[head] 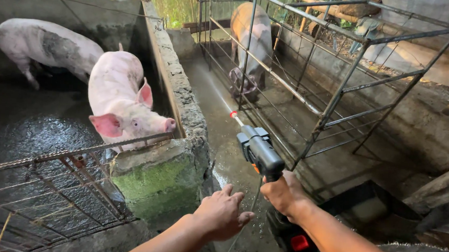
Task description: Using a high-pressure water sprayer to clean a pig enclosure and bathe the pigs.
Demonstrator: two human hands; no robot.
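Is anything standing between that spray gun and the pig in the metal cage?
Yes. The spray gun in the right hand shoots water toward the caged pig, and the metal cage bars cross in front of it.

Grey handheld spray gun (259, 153), red-tipped nozzle, points away, spraying the wet floor.

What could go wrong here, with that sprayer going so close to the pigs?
The jet from the spray gun in the right hand runs toward the pig in the metal cage; a sudden blast might startle it against the bars. The concrete floor is soaked, so slipping seems possible. The left hand hovers open near the low wall, within reach of the nearest pig.
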